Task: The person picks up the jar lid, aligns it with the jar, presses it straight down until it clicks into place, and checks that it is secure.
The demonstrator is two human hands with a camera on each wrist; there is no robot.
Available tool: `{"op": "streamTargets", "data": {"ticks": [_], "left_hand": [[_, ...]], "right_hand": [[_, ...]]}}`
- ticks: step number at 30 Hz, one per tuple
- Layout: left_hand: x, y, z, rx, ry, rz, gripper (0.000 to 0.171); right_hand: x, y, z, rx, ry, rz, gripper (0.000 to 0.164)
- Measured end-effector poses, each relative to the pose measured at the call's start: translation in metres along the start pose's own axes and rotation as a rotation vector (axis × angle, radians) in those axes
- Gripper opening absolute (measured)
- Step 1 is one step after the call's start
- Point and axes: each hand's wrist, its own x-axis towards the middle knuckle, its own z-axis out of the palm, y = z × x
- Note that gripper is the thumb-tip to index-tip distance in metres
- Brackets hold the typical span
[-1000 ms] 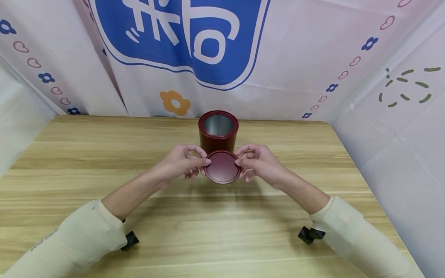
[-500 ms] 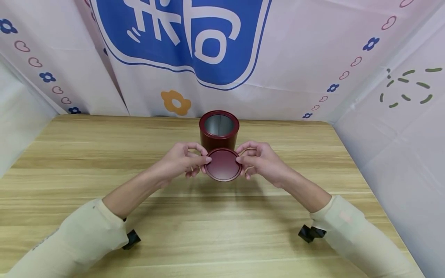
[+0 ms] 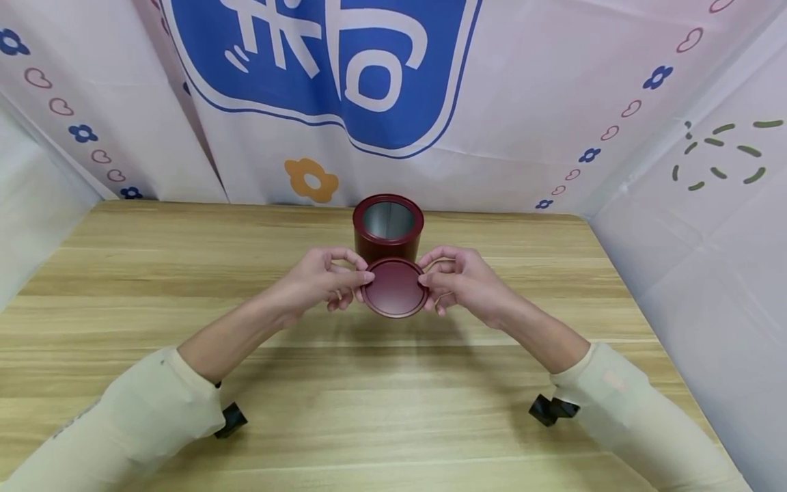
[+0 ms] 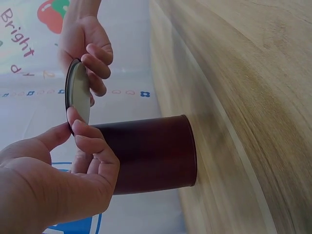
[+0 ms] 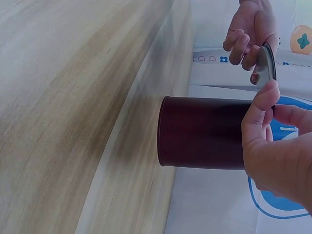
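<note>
- Left hand (image 3: pixel 328 277) and right hand (image 3: pixel 464 280) both pinch the red lid (image 3: pixel 395 290).
- Apparent step: positioning it near the open can (image 3: pixel 387 249).
- Next likely needs level, matched grips.

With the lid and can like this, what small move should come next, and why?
Probably ease the lid forward over the can: left hand and right hand pinch its opposite edges, the can stands open, and in the head view the lid is on its near side.
</note>
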Motion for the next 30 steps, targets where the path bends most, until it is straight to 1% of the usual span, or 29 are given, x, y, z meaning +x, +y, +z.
{"op": "streamTargets", "data": {"ticks": [7,14,17,30], "left_hand": [[-0.001,0.003,-0.002,-0.017,0.002,-0.013,0.014],[-0.003,0.004,-0.003,-0.124,-0.033,-0.006,0.016],[-0.004,0.005,-0.003,-0.155,-0.04,0.002,0.017],[-0.004,0.011,-0.002,-0.169,-0.021,0.028,0.022]], "right_hand": [[0.0,-0.003,0.0,0.02,-0.001,0.002,0.02],[-0.001,-0.005,0.002,0.03,-0.007,-0.007,0.019],[-0.001,-0.006,0.002,0.033,-0.01,-0.007,0.019],[-0.003,-0.011,0.0,0.016,-0.007,-0.016,0.019]]}}
